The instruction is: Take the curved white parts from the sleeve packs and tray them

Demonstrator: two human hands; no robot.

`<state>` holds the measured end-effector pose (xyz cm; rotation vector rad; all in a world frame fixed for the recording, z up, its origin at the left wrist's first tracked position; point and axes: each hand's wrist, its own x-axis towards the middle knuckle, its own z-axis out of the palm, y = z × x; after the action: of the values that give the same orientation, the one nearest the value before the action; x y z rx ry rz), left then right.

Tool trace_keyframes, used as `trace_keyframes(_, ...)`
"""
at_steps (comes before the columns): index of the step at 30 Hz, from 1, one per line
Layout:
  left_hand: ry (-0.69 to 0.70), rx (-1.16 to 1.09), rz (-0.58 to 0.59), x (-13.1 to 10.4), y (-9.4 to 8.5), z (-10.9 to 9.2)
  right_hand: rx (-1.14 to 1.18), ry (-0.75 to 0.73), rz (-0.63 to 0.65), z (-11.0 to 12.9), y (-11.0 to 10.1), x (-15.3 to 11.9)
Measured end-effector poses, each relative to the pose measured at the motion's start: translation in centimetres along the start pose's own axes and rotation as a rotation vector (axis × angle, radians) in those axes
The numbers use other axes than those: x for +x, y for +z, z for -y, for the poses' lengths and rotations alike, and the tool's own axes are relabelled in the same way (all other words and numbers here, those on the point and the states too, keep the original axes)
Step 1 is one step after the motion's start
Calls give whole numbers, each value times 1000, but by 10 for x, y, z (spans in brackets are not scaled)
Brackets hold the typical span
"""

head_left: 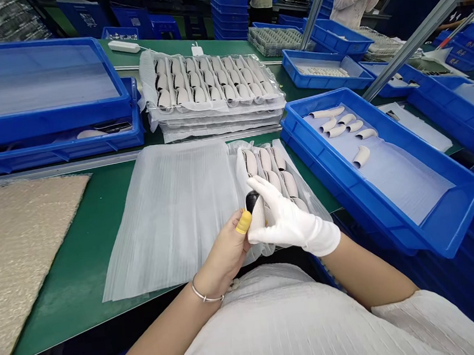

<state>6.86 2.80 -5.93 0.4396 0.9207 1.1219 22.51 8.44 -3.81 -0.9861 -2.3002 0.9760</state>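
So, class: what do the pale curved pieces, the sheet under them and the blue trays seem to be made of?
Pale curved pieces: probably moulded plastic, smooth with a soft sheen. White sheet: thin foam wrap, translucent and ribbed. Blue trays: rigid plastic, slightly glossy with ribbed rims. Right hand wears a white fabric glove.

Left hand (228, 250) (yellow thumb cot) and gloved right hand (286, 220) meet, fingers seemingly curled closed.
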Motion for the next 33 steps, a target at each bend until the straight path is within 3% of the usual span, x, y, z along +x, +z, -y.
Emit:
trace_keyframes(5, -44, 14, -28, 4, -5, 3, -186, -160, 31, 1, -2, -16)
trace_keyframes(13, -38, 30, -33, 4, -3, 6, 0, -14, -156, -15, -8, 0)
trace_keyframes(16, -28, 20, -40, 5, -4, 8, 16, 6, -107, -14, 1, 0)
trace_keyframes(20, -38, 35, -31, 6, -5, 10, -147, -99, -32, -7, 7, -9)
trace_keyframes(25, -43, 51, -53, 6, -3, 7, -218, -211, 47, -4, -2, -14)
trace_keyframes(29, -61, 97, -43, 6, -2, 6, -258, -227, 1, -6, -8, -5)
trace_keyframes(33, -31, 178, -27, 7, -5, 8, -305, -218, 59, 0, -8, 2)
